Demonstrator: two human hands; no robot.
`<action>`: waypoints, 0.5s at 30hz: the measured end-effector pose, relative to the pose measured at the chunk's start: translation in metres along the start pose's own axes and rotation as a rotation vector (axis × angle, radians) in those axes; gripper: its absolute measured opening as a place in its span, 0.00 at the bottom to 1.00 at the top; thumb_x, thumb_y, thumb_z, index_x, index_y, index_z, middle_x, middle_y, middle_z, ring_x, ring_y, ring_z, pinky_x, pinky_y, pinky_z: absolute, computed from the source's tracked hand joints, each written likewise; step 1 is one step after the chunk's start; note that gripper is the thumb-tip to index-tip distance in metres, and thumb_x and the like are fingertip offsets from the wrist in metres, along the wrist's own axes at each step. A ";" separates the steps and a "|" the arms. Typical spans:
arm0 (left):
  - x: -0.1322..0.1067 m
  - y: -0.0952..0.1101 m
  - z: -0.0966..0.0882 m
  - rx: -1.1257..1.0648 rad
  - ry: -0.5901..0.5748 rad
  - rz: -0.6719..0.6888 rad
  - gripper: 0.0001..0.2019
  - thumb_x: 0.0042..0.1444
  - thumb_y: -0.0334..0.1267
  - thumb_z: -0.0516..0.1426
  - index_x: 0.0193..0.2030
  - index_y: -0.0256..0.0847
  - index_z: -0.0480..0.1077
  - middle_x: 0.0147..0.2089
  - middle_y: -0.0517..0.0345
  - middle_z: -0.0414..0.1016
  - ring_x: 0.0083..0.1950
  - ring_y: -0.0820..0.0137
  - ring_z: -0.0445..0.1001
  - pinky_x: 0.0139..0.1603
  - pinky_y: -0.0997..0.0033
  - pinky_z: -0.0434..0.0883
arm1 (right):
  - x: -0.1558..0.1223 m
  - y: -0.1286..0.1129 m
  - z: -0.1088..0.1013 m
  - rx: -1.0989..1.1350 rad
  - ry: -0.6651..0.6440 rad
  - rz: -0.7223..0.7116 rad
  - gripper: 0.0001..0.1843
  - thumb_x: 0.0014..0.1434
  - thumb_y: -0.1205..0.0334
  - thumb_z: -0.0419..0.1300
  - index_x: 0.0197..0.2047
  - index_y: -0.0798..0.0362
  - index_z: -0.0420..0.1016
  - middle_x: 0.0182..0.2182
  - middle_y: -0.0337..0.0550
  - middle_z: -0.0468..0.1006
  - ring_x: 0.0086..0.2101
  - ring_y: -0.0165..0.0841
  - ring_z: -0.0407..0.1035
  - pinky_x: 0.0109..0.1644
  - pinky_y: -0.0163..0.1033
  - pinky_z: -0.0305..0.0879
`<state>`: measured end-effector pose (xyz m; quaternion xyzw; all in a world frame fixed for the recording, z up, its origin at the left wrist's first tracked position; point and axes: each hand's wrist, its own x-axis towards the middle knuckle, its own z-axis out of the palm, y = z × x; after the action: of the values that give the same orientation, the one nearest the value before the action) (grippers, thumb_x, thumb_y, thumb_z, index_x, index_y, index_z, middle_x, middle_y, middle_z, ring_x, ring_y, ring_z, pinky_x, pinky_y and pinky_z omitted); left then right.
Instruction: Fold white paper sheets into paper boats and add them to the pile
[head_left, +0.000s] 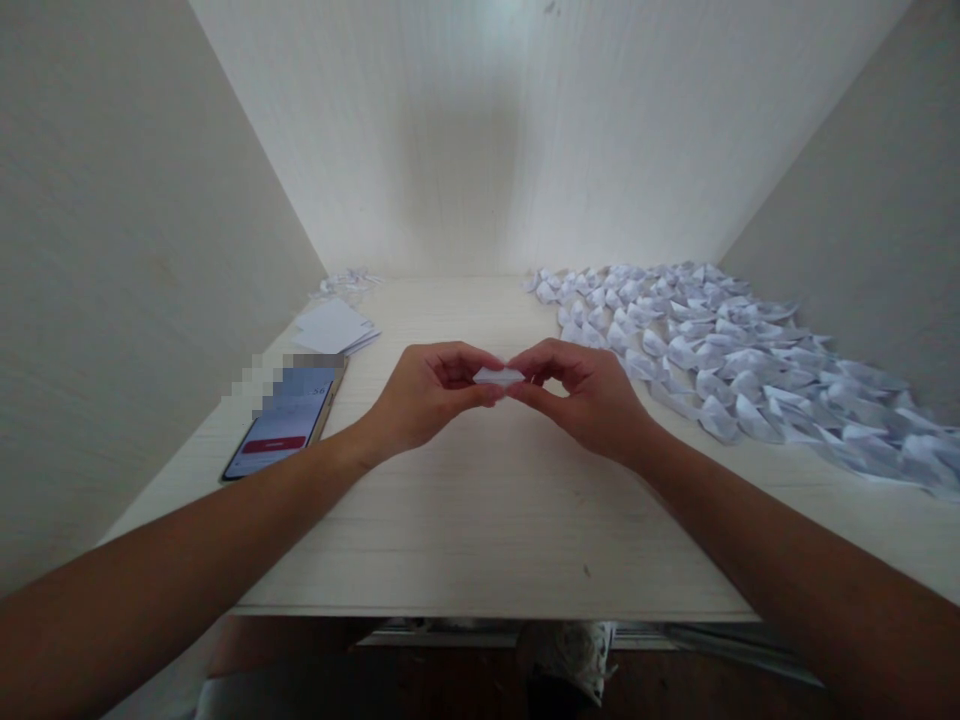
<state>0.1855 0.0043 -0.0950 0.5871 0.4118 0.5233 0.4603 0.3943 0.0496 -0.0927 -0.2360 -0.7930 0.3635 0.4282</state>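
Note:
A small folded white paper (498, 376) is pinched between the fingertips of both hands, above the middle of the table. My left hand (431, 392) grips its left end between thumb and fingers. From the other side, my right hand (583, 390) closes thumb and fingers on the right end. The fingertips of the two hands nearly meet and cover part of the paper. To the right lie many folded paper boats (675, 340), spread in rows up to the side wall.
On the left, a phone (281, 425) with a lit screen lies beside my left forearm. Behind it sits a small stack of white paper sheets (334, 328), with paper scraps (349, 282) in the far left corner. Walls enclose the pale table (480, 540) at the back and both sides.

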 end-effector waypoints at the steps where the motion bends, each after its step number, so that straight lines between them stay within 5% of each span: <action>1: -0.001 0.000 0.000 0.007 0.009 0.005 0.16 0.45 0.37 0.74 0.41 0.39 0.82 0.34 0.55 0.85 0.34 0.66 0.85 0.39 0.64 0.84 | 0.000 -0.001 0.000 -0.019 0.007 -0.012 0.07 0.58 0.59 0.72 0.39 0.50 0.83 0.35 0.42 0.84 0.33 0.32 0.75 0.40 0.41 0.74; 6: -0.003 -0.002 0.001 0.114 0.064 0.103 0.20 0.46 0.40 0.75 0.47 0.40 0.83 0.38 0.54 0.86 0.36 0.66 0.84 0.40 0.64 0.84 | 0.001 -0.001 0.000 -0.103 0.062 -0.038 0.04 0.59 0.61 0.71 0.39 0.49 0.84 0.34 0.41 0.85 0.33 0.32 0.76 0.40 0.41 0.73; 15: -0.002 -0.002 -0.004 0.542 0.100 0.417 0.11 0.56 0.43 0.69 0.46 0.48 0.84 0.39 0.55 0.87 0.36 0.68 0.83 0.38 0.71 0.79 | 0.002 0.001 0.005 -0.038 0.102 0.031 0.05 0.61 0.59 0.69 0.40 0.50 0.84 0.34 0.41 0.85 0.33 0.32 0.76 0.40 0.41 0.74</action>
<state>0.1812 0.0030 -0.0970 0.7331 0.4289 0.5061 0.1500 0.3896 0.0493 -0.0940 -0.2748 -0.7731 0.3423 0.4578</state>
